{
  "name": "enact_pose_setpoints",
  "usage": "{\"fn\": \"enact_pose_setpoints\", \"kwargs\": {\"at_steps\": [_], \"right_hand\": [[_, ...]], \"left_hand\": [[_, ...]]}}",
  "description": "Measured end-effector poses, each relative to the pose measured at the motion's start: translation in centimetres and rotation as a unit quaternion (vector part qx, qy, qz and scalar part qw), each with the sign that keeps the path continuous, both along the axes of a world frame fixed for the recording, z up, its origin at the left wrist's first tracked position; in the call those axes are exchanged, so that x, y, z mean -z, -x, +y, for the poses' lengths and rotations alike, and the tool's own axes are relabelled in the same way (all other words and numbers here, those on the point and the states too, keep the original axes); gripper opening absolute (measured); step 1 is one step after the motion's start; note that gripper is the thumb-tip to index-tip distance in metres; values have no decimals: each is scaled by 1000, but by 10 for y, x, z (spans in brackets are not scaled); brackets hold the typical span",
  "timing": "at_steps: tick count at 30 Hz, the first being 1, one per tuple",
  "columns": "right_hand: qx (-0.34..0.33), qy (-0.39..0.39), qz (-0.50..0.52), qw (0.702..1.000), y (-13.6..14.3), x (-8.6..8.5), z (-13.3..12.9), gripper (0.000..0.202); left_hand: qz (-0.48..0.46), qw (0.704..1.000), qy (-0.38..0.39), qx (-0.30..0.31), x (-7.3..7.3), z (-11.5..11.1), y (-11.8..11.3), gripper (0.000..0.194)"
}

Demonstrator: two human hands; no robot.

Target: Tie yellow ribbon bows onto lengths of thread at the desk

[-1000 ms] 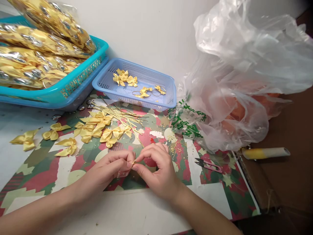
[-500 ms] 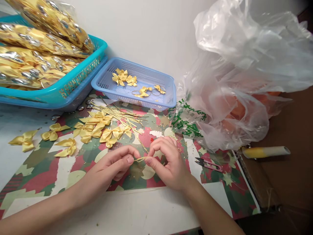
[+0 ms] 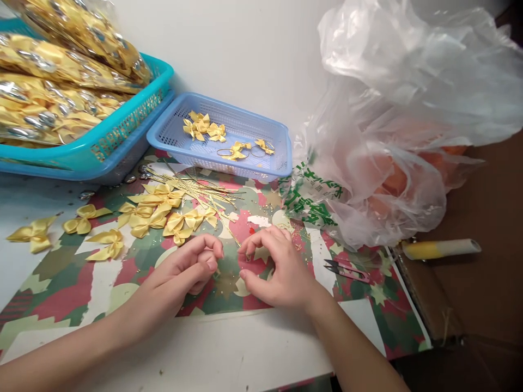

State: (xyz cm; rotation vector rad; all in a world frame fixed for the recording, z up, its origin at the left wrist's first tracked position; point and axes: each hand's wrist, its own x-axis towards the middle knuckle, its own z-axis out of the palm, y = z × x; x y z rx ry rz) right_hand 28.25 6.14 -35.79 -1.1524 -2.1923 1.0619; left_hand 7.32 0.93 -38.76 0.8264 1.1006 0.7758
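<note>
A patterned mat [image 3: 122, 277] is covering the white table [image 3: 229, 354]. The left hand [image 3: 186, 269] and right hand [image 3: 278, 267] are drawing apart over it; the gold strand stretched between them half a second ago is no longer showing. Both are pinching, on what I cannot tell. Loose gold bows [image 3: 163, 212] are lying just beyond.

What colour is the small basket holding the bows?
Light blue basket, clearest in the head view.

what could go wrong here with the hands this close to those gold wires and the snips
The loose gold wires lie just beyond the left hand and right hand; a sweep might scatter them or prick a finger. The snips sit beside the right hand, points toward it, so a sideways move could catch them.
</note>
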Motion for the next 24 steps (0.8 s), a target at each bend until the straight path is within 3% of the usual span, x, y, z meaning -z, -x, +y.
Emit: {"fn": "enact_pose_setpoints", "kwargs": {"at_steps": [9, 13, 18, 24], "right_hand": [[1, -10, -2, 1000, 17, 11, -13, 33], [32, -39, 39, 998, 25, 17, -18, 22], [38, -14, 59, 997, 21, 11, -14, 14], [15, 16, 66, 998, 17, 5, -12, 20]], "left_hand": [[-103, 994, 27, -36, -9, 4, -6, 28], [-154, 986, 39, -50, -9, 5, -6, 22], [-178, 981, 38, -67, -12, 8, -5, 22], [-179, 980, 44, -75, -13, 9, -6, 20]]}}
